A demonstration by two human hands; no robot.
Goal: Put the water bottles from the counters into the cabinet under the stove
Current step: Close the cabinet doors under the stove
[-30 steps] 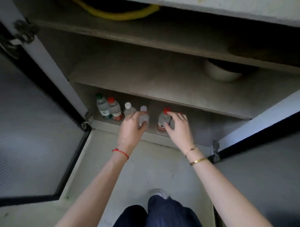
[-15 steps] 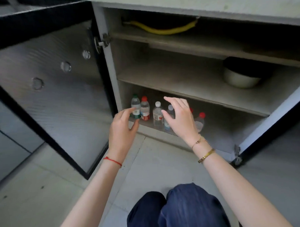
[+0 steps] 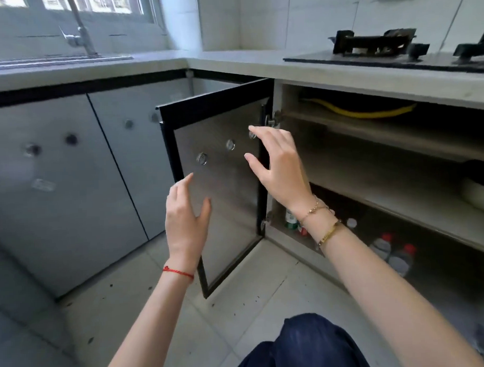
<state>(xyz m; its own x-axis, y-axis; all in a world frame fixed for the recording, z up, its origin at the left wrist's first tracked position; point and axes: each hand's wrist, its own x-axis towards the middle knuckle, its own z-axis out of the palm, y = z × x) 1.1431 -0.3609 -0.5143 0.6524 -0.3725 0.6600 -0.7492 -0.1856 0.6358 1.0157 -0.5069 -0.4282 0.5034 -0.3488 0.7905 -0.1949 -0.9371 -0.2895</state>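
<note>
Both bottles having been released on the cabinet's [image 3: 373,203] bottom shelf, the left hand [image 3: 185,212] and right hand [image 3: 278,168] are raised, spread and empty, apparently toward the left door [image 3: 221,184].

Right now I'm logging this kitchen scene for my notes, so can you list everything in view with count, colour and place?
water bottles: at least five partly visible, clear with red, white and green caps, bottom shelf of the open cabinet
cabinet door: one, grey panel in a black frame, swung open left of the shelves
hose: one, yellow, top of the cabinet under the stove
bowl: one, pale, middle shelf at right edge
gas stove: one, black, on the counter at right
faucet: one, metal, by the window at left
closed cabinet doors: grey, under the left counter
left hand: open, empty, in front of the door; red string on the wrist
right hand: open, empty, near the door's hinge edge; gold bracelets on the wrist
</note>
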